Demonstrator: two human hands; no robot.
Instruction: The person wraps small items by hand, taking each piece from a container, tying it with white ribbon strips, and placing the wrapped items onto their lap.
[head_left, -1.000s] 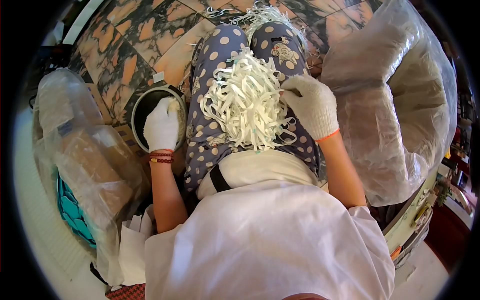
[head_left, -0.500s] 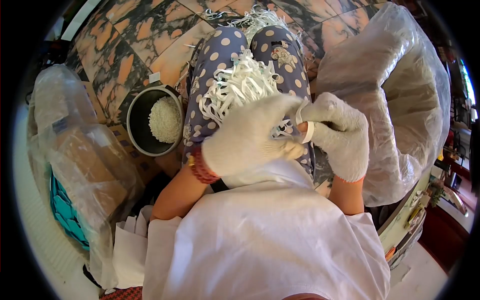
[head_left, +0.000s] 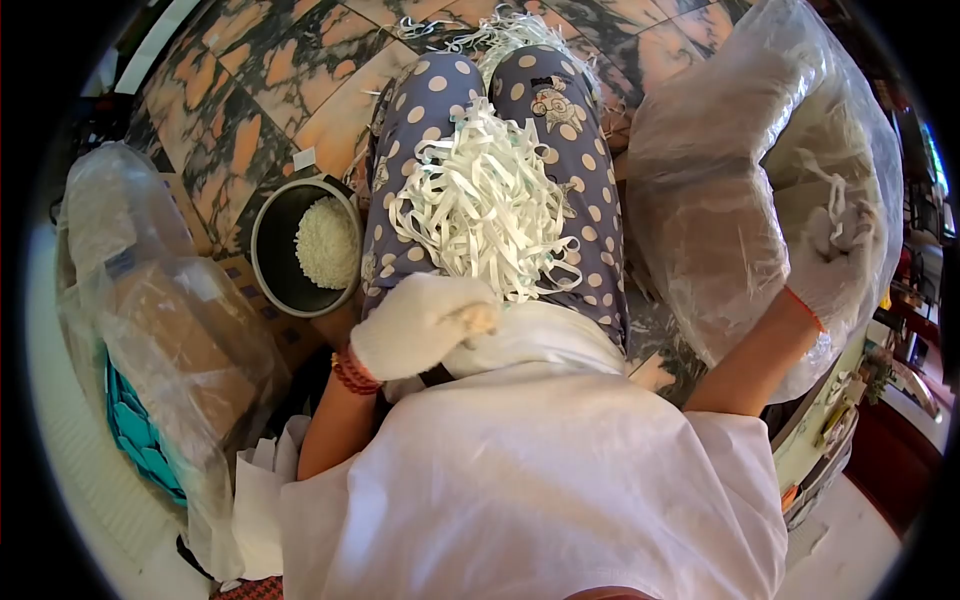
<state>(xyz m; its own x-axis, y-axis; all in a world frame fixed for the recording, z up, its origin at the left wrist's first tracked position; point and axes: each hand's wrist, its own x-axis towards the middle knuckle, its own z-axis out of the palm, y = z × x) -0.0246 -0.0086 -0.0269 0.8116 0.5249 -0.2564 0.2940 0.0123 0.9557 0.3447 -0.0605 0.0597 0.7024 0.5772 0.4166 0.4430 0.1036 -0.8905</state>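
Observation:
A heap of white ribbon-like loops (head_left: 485, 205) lies on the lap, over the spotted trousers (head_left: 425, 100). My left hand (head_left: 425, 325), in a white knit glove, is closed near the waist just below the heap; what its fingers hold, if anything, is hidden. Far to the right, my gloved right hand (head_left: 835, 250) reaches into the open mouth of a large clear plastic bag (head_left: 700, 200), with a white looped strip (head_left: 834, 192) at its fingertips. Left of the thighs is a dark round pot (head_left: 270, 255) holding small white pieces (head_left: 328, 243).
At the left stands a clear plastic bag over a cardboard box (head_left: 175, 330), with teal pieces (head_left: 140, 425) beneath. More white strips (head_left: 520, 38) lie on the marble-patterned floor (head_left: 240, 70) beyond the knees. A white bag (head_left: 260, 500) is at the lower left.
My left hand went from the pot to meet the right hand over the lap, then drew back to the waist. My right hand moved right, into the large bag, with a strip.

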